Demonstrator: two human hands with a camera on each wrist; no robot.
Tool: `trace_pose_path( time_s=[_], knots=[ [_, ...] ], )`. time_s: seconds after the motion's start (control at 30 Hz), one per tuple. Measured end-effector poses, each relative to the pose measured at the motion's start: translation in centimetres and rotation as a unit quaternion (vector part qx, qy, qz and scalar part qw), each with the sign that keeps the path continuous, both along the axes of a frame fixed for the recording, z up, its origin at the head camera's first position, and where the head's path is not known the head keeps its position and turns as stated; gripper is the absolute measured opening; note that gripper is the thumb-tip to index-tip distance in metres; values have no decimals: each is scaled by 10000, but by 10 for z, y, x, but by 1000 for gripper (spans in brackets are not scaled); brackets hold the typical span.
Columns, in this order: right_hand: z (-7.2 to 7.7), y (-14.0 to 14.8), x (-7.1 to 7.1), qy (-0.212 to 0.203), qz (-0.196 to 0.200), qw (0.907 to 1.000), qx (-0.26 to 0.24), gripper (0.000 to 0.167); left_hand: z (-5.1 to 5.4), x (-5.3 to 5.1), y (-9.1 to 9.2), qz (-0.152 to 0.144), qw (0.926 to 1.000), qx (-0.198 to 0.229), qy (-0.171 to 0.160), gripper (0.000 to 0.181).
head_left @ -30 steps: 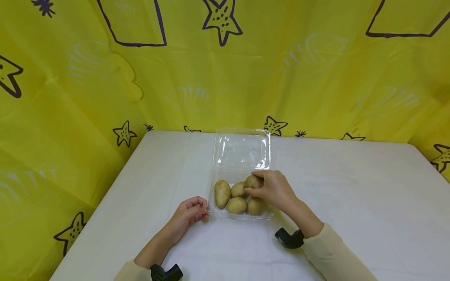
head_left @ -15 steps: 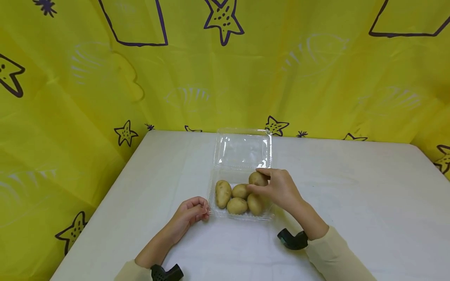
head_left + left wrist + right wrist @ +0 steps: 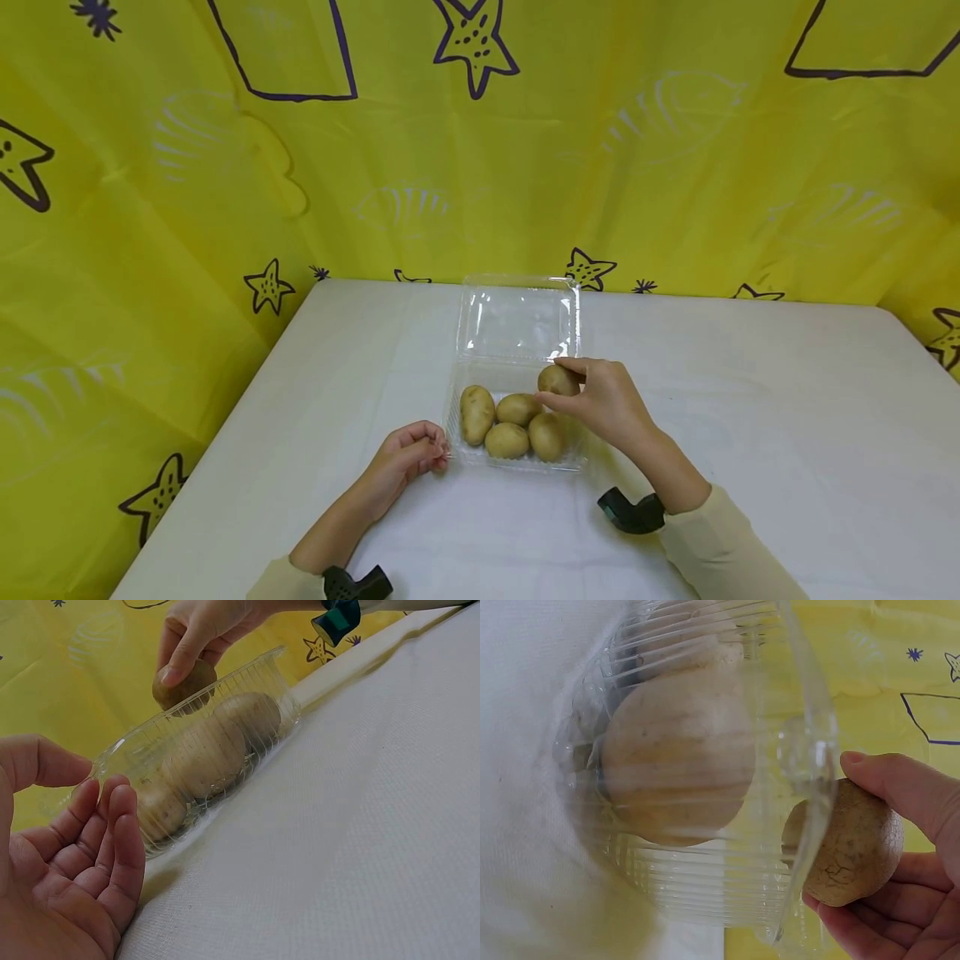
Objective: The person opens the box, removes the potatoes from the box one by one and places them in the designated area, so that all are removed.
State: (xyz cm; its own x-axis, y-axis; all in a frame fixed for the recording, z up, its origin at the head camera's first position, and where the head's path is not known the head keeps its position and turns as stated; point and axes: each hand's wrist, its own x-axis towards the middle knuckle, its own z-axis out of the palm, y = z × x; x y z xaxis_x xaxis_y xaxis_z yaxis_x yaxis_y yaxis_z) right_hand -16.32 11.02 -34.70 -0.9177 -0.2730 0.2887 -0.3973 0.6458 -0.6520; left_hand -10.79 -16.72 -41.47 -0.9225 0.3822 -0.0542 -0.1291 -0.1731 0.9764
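A clear plastic clamshell container [image 3: 457,454] stands on the table with its lid [image 3: 517,321] tipped back. Several potatoes lie inside it, among them a long one [image 3: 477,414] at the left and a rounder one [image 3: 547,437] at the front right. My right hand [image 3: 611,404] grips another potato [image 3: 855,847] between thumb and fingers, at rim height over the back right of the container. At the front left corner my left hand [image 3: 405,458] pinches the container's rim between thumb and forefinger; its other fingers curl loosely in the left wrist view.
A white cloth covers the table [image 3: 750,417]. Behind it and to the left hangs a yellow curtain [image 3: 525,167] printed with stars and fish. Each wrist wears a black camera, such as the right one [image 3: 633,511].
My right hand has moved a little to the right and back with the potato, uncovering more of the potatoes beneath. The left hand stays at the container's corner.
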Motion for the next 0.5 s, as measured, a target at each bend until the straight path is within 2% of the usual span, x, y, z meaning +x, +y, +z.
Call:
trace_pose_path(
  time_s=[0.5],
  knots=[
    [7, 12, 0, -166, -233, 9996, 9, 49, -3, -2, -1, -3, 10000, 63, -45, 6]
  ],
)
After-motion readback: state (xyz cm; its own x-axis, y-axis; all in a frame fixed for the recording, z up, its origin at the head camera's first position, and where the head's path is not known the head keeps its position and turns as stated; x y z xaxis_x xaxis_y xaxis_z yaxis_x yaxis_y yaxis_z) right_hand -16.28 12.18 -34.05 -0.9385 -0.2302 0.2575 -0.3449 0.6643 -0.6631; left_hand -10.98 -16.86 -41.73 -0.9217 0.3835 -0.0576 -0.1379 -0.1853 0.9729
